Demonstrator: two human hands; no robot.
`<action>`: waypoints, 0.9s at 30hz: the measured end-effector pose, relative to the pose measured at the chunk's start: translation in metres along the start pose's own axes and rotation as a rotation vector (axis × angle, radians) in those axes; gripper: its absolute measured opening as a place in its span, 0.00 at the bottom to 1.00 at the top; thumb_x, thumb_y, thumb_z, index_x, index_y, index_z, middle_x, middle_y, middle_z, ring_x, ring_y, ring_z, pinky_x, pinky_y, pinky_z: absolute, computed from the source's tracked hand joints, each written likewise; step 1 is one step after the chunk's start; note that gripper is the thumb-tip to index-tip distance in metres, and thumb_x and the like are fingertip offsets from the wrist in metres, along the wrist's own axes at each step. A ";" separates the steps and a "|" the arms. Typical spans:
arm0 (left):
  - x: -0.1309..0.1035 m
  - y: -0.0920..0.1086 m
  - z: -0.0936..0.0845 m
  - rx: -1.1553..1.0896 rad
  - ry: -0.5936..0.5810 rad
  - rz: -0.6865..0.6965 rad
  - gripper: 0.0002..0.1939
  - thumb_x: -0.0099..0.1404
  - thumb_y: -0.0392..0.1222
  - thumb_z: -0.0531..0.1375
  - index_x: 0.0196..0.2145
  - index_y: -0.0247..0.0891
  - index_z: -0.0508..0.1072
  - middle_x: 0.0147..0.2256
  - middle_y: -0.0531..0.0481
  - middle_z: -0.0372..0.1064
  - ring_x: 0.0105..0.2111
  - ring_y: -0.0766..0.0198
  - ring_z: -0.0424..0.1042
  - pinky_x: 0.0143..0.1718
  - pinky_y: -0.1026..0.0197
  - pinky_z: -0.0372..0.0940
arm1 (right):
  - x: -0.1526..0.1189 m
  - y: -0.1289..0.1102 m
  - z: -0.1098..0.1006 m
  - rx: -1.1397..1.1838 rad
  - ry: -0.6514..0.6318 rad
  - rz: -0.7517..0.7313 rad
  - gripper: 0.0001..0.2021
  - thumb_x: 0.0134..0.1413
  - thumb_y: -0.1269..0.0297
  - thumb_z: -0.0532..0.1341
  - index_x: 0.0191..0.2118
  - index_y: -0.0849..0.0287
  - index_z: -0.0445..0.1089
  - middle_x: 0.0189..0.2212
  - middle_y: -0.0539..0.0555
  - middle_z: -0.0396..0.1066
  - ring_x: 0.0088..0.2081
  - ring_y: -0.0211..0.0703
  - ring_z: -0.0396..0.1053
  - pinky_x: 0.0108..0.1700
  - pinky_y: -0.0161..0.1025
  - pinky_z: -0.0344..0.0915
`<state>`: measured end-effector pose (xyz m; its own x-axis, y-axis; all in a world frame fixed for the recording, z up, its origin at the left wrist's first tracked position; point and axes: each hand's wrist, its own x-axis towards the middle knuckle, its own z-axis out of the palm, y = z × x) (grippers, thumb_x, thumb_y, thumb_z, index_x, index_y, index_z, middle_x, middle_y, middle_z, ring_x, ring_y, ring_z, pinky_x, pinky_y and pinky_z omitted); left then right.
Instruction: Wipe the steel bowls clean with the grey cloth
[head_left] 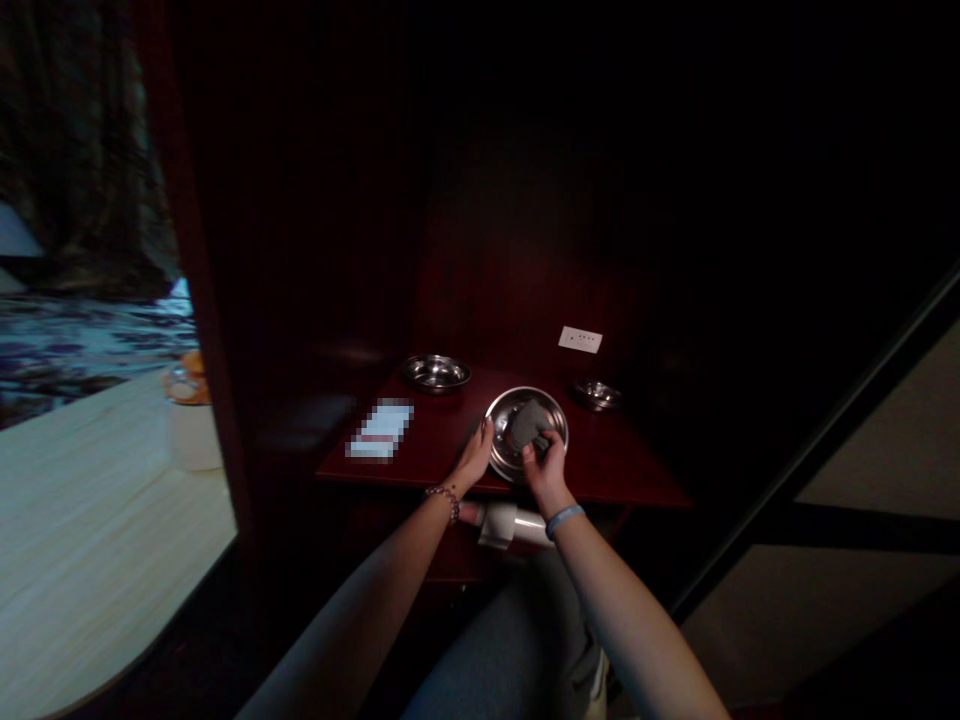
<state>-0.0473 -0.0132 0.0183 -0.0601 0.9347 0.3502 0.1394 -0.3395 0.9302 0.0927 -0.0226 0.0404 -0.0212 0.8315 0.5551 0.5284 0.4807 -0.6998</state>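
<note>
A round, shiny metal dish (498, 440) is tilted toward me over the front part of a dark red shelf (457, 440). My left hand (475, 455) grips its left rim, the fingers mostly behind the edge. Pinched in my right hand (550, 468) is a folded grey cloth (530, 422), pressed against the inside of the dish. Whether the dish's underside touches the shelf is hidden.
Two more metal dishes stand farther back, one at the left (436, 372) and a smaller one at the right (598, 394). A blurred-out phone-like rectangle (381, 430) lies front left. White rolls (514, 523) sit below the shelf. A pale table (90, 520) is at far left.
</note>
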 end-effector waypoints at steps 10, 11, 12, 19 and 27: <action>0.000 -0.001 -0.001 -0.014 -0.023 0.009 0.34 0.72 0.60 0.42 0.56 0.31 0.70 0.51 0.37 0.74 0.53 0.53 0.72 0.60 0.55 0.61 | 0.001 0.019 0.027 0.047 0.474 0.054 0.34 0.58 0.66 0.38 0.69 0.70 0.47 0.61 0.68 0.63 0.63 0.44 0.62 0.61 0.51 0.61; 0.000 -0.002 -0.001 -0.018 -0.024 0.009 0.33 0.72 0.60 0.42 0.55 0.31 0.70 0.51 0.37 0.74 0.53 0.53 0.72 0.60 0.54 0.62 | 0.001 0.020 0.032 0.019 0.440 0.033 0.34 0.58 0.66 0.38 0.69 0.71 0.46 0.61 0.68 0.63 0.63 0.44 0.62 0.61 0.50 0.62; 0.000 -0.002 -0.001 -0.023 -0.025 0.017 0.33 0.72 0.60 0.42 0.55 0.31 0.70 0.51 0.37 0.74 0.54 0.53 0.72 0.60 0.54 0.62 | 0.002 0.019 0.036 0.005 0.403 0.023 0.34 0.58 0.67 0.38 0.69 0.71 0.46 0.61 0.68 0.63 0.63 0.43 0.62 0.62 0.50 0.61; -0.001 -0.001 -0.001 -0.010 -0.006 0.074 0.30 0.72 0.57 0.44 0.58 0.32 0.68 0.58 0.37 0.68 0.60 0.54 0.66 0.65 0.54 0.54 | 0.010 -0.015 0.045 0.113 0.286 0.167 0.31 0.57 0.67 0.44 0.64 0.71 0.56 0.64 0.67 0.58 0.68 0.43 0.51 0.69 0.52 0.47; 0.003 -0.006 -0.001 -0.030 0.014 0.067 0.30 0.72 0.57 0.44 0.56 0.32 0.69 0.56 0.38 0.70 0.58 0.55 0.68 0.64 0.54 0.56 | -0.013 -0.025 0.032 0.234 -0.041 0.078 0.24 0.55 0.69 0.50 0.57 0.61 0.68 0.59 0.59 0.68 0.65 0.41 0.58 0.69 0.49 0.48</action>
<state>-0.0497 -0.0087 0.0137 -0.0650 0.9082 0.4134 0.1136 -0.4048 0.9073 0.0523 -0.0365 0.0363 -0.0250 0.8769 0.4800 0.3188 0.4621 -0.8276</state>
